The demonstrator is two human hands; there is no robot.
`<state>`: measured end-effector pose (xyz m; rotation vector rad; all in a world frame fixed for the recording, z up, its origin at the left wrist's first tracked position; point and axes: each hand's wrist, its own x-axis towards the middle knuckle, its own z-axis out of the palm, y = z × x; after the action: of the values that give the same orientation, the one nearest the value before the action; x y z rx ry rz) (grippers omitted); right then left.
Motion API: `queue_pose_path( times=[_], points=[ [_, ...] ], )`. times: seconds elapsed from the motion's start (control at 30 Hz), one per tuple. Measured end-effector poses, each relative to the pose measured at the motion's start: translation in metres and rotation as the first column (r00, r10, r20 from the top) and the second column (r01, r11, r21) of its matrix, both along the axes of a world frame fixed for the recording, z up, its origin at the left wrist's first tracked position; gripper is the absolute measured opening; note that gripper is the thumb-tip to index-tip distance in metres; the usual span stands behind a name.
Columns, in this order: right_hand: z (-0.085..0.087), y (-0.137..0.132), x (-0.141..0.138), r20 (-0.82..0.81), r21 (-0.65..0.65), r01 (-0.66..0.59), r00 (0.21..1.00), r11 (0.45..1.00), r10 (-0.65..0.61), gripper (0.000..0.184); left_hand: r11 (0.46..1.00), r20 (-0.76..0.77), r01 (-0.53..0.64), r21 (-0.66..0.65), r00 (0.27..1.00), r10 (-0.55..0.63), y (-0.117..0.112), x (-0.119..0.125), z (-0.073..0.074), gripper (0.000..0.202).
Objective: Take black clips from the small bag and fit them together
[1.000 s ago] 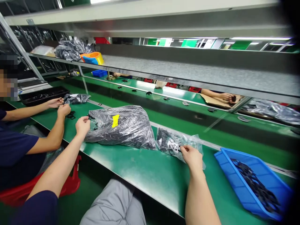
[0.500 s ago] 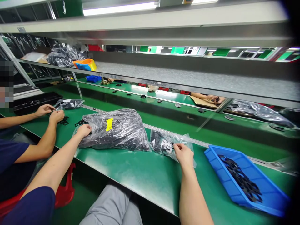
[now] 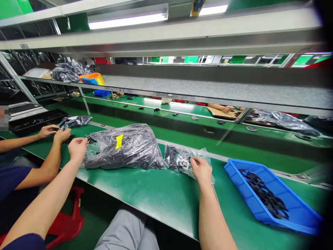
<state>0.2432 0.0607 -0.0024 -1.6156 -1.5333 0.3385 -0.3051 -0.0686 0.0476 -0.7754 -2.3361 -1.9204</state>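
Observation:
My left hand (image 3: pixel 78 149) is closed in a pinch at the left, open end of a large clear plastic bag (image 3: pixel 132 149) full of dark parts, with a yellow label (image 3: pixel 119 141). Black pieces (image 3: pixel 91 139) show right beside its fingertips; what the pinch holds I cannot make out. My right hand (image 3: pixel 202 170) pinches a small black part, its edge dark at the fingertips, over a smaller clear bag (image 3: pixel 173 158) of black parts with a white label (image 3: pixel 182 161).
A blue bin (image 3: pixel 299 213) with black parts (image 3: pixel 264 194) stands at right on the green bench (image 3: pixel 145 187). A co-worker's hands (image 3: pixel 54 133) work at left by a black tray (image 3: pixel 39 121). Dark pieces line the belt (image 3: pixel 166 126) behind. A grey shelf (image 3: pixel 182 85) hangs above.
My left hand has drawn back to the left from the large bag's opening. My right hand stays at the small bag. The view has shifted slightly.

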Motion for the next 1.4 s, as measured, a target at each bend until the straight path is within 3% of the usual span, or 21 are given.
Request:
queue_pose_path(
  times=[0.1,0.2,0.27,0.37,0.5,0.63,0.73,0.93,1.07,1.27,1.4],
  points=[
    [-0.001,-0.002,-0.008,-0.29,-0.034,-0.064,0.955,0.997,0.051,0.034,0.953,0.096,0.124,0.275,0.983,-0.156,0.001,0.044,0.021,0.035],
    [0.001,-0.007,-0.023,-0.587,-0.037,-0.218,0.795,0.975,0.156,0.038,0.888,0.084,0.399,0.227,0.901,-0.426,0.007,0.107,0.033,0.037],
    [0.002,-0.012,-0.033,-0.671,-0.012,-0.322,0.704,0.947,0.231,0.04,0.807,0.105,0.575,0.131,0.802,-0.588,0.015,0.151,0.032,0.034],
    [0.004,-0.02,-0.045,-0.684,-0.005,-0.428,0.661,0.904,0.309,0.038,0.657,0.182,0.746,0.108,0.635,-0.751,0.032,0.21,0.017,0.027],
    [0.005,-0.026,-0.053,-0.694,-0.017,-0.465,0.643,0.885,0.324,0.031,0.508,0.393,0.841,0.187,0.41,-0.823,0.056,0.277,-0.01,0.023],
    [0.005,-0.028,-0.058,-0.717,-0.048,-0.474,0.629,0.879,0.3,0.025,0.461,0.577,0.828,0.318,0.217,-0.788,0.073,0.319,-0.03,0.029],
    [0.002,-0.028,-0.06,-0.727,-0.082,-0.478,0.629,0.874,0.276,0.025,0.451,0.62,0.816,0.362,0.151,-0.77,0.078,0.33,-0.039,0.032],
    [-0.005,-0.028,-0.062,-0.729,-0.113,-0.532,0.619,0.839,0.293,0.028,0.41,0.622,0.848,0.336,0.128,-0.772,0.076,0.321,-0.047,0.028],
    [-0.004,-0.031,-0.065,-0.738,-0.132,-0.556,0.607,0.82,0.293,0.029,0.379,0.52,0.89,0.254,0.205,-0.829,0.073,0.318,-0.049,0.022],
    [0.002,-0.037,-0.07,-0.858,-0.139,-0.629,0.462,0.765,0.224,0.025,0.36,0.233,0.928,0.095,0.331,-0.914,0.07,0.315,-0.05,0.014],
    [0.003,-0.04,-0.071,-0.874,-0.152,-0.666,0.435,0.73,0.215,0.024,0.358,0.079,0.934,0.014,0.356,-0.931,0.068,0.313,-0.048,0.014]
  ],
)
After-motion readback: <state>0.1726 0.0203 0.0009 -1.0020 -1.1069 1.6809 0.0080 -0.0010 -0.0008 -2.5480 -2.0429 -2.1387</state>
